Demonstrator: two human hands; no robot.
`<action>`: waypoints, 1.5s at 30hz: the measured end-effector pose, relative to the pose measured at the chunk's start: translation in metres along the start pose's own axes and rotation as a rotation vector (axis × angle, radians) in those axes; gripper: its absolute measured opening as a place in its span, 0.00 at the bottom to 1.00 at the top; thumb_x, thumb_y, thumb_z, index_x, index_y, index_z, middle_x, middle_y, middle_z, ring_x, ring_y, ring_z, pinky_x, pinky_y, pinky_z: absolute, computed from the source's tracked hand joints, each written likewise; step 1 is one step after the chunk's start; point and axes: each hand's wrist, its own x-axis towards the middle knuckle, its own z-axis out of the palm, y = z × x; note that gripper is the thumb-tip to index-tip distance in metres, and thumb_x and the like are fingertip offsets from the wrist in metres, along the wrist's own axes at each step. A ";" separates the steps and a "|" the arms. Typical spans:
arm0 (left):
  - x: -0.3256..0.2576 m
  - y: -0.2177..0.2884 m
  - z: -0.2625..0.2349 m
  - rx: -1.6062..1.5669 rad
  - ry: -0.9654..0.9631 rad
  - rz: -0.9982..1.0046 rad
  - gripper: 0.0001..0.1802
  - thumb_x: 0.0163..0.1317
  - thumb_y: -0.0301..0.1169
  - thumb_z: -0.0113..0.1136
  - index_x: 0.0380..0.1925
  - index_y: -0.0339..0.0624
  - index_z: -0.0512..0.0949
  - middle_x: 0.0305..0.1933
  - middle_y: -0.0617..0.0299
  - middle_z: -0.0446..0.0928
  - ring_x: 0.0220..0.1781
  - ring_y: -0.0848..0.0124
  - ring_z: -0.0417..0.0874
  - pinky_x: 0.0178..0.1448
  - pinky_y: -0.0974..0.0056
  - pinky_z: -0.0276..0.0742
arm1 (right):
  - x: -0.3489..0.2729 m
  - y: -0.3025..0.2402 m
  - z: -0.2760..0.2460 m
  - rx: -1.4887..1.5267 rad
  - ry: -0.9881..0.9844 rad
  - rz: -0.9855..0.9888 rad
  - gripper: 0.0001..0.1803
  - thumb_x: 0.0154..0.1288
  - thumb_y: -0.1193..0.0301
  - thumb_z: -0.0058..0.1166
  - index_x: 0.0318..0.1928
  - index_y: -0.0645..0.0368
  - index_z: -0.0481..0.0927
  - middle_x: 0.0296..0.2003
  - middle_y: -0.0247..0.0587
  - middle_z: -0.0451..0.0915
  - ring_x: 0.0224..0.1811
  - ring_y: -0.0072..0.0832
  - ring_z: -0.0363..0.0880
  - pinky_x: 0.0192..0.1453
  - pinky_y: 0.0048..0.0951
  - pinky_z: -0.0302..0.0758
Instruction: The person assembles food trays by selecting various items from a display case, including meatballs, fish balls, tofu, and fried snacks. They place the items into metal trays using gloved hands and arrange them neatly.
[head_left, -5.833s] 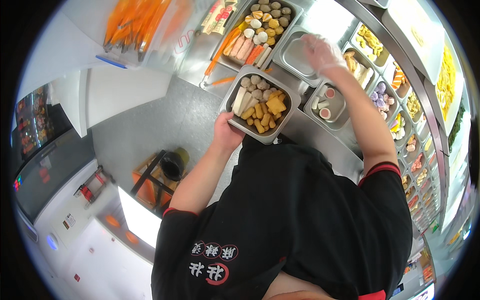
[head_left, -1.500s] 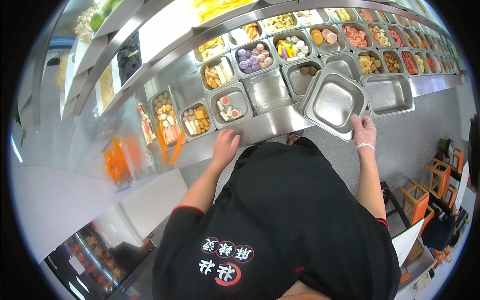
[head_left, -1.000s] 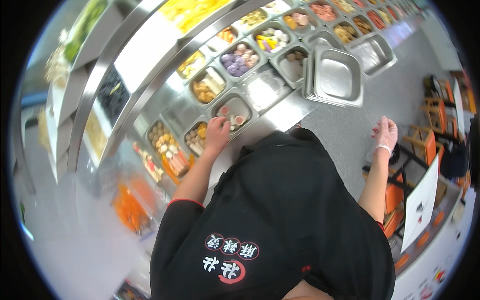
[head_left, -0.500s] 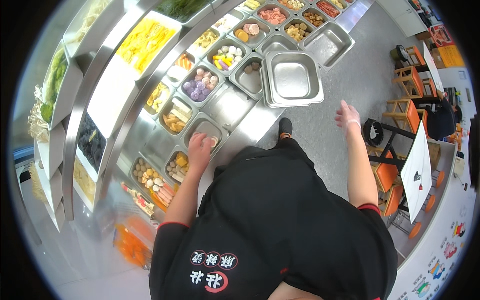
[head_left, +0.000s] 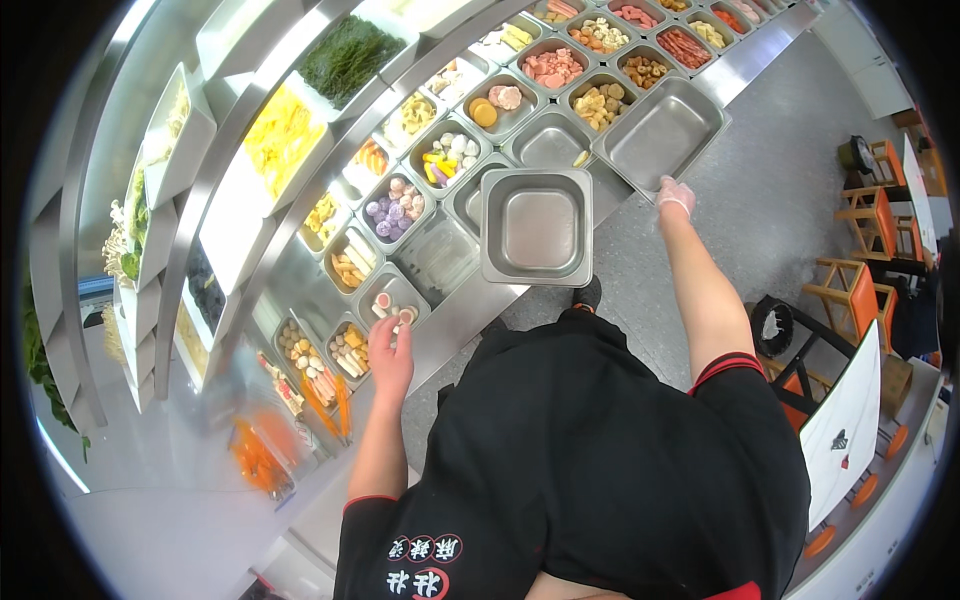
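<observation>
My left hand is bare, its fingers apart at the near edge of a metal pan. A few round pale slices lie in that pan, one of them by my fingertips. My gloved right hand has its fingers bent over the near corner of a shallow metal pan that holds nothing and juts past the counter edge. Between my hands, a deeper metal pan sits partly over the counter edge, raised above its neighbours.
Rows of food pans fill the steel counter. Curved shelves with yellow noodles and dark green seaweed rise on the left. Orange stools and a white table stand at right on the grey floor.
My right hand has moved forward from open air to the shallow pan's corner. My left hand has drawn back from inside the pan of slices. The whole view has shifted.
</observation>
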 end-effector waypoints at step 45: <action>0.163 0.336 -0.209 0.023 -0.011 0.635 0.19 0.63 0.25 0.55 0.54 0.39 0.83 0.42 0.61 0.87 0.44 0.74 0.84 0.52 0.65 0.78 | -0.193 -0.146 -0.110 1.078 -0.472 -0.355 0.38 0.80 0.40 0.42 0.70 0.62 0.69 0.66 0.49 0.74 0.67 0.41 0.76 0.72 0.45 0.72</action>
